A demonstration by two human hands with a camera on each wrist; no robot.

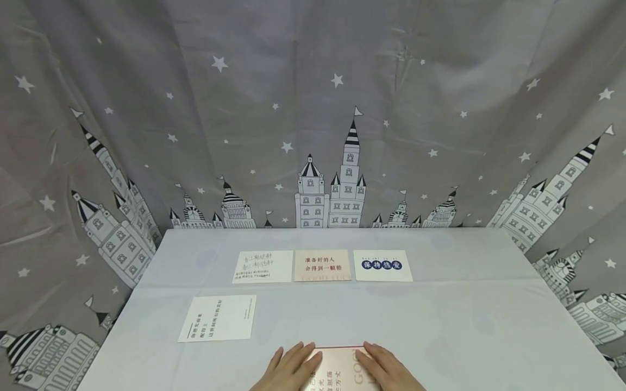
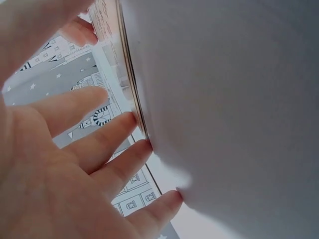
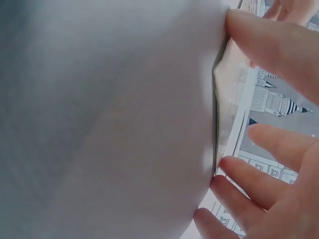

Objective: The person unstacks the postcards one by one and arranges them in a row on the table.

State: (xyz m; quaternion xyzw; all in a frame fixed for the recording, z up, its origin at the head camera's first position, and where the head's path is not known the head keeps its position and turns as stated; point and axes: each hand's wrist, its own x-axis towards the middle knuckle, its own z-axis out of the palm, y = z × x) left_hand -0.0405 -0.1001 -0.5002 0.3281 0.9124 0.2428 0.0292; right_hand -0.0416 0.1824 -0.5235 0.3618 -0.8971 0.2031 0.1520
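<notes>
At the front of the table in the head view lies a pale pink card with red lettering [image 1: 337, 366], its far edge red. In the left wrist view it tops a thin stack of cards [image 2: 130, 64] with layered edges. My left hand [image 1: 290, 370] is at the stack's left side, and fingertips [image 2: 130, 118] touch its edge. On the opposite side is my right hand [image 1: 388, 369], fingers fairly straight and spread, with fingertips [image 3: 225, 163] right at the edge. The near end of the stack is cut off by the head view.
Across the back of the white table [image 1: 464, 336] lie a handwritten card [image 1: 262, 267], a pink card [image 1: 323, 265] and a blue-lettered card [image 1: 383, 266] in a row. A white card [image 1: 217, 318] lies sideways at left. Behind hangs a grey castle-print curtain [image 1: 293, 81].
</notes>
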